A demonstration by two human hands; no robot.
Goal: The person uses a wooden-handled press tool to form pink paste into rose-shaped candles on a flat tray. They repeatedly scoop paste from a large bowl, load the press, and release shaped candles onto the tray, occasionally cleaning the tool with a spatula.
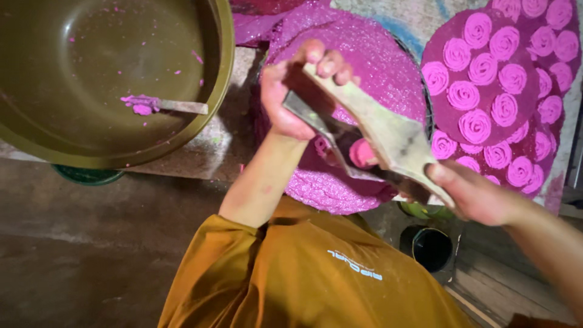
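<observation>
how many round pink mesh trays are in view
3, maybe more hidden: one bare round pink mesh tray under the hands, two overlapping at right, the upper and lower covered in pink swirl pieces.

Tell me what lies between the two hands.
In the head view, a two-armed press spans from the left hand to the right hand, with a pink lump between its arms.

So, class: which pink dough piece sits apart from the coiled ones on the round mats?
The pink lump inside the wooden press, held between both hands; it is uncoiled, unlike the rosettes.
</observation>
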